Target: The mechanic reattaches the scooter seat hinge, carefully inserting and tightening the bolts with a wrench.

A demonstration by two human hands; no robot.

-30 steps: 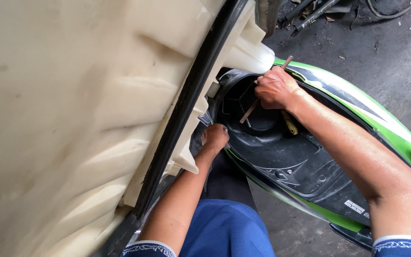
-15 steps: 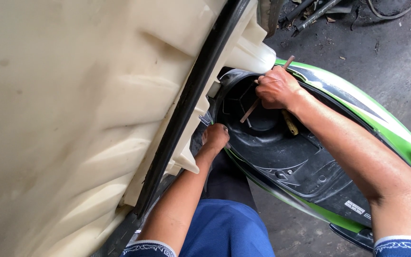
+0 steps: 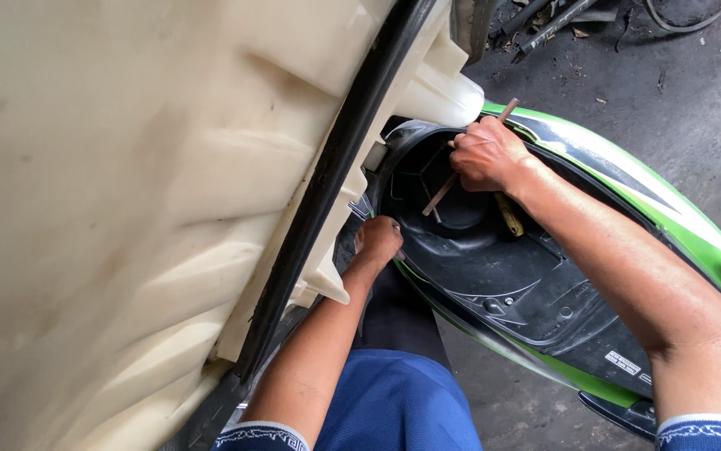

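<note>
Head view: right hand (image 3: 484,155) grips a thin rod (image 3: 442,192) angled into the scooter's under-seat compartment (image 3: 494,267); left hand (image 3: 377,240), fingers curled, steadies its rim.

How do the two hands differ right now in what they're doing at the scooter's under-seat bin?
The right hand is closed around a thin brown rod angled down into the black under-seat bin; the left hand holds no visible tool and grips the bin's front edge. The right hand sits higher, over the bin's far end by the green body panel; the left hand sits lower, beside the raised cream seat underside. Both arms are bare, with blue cuffs.
</note>
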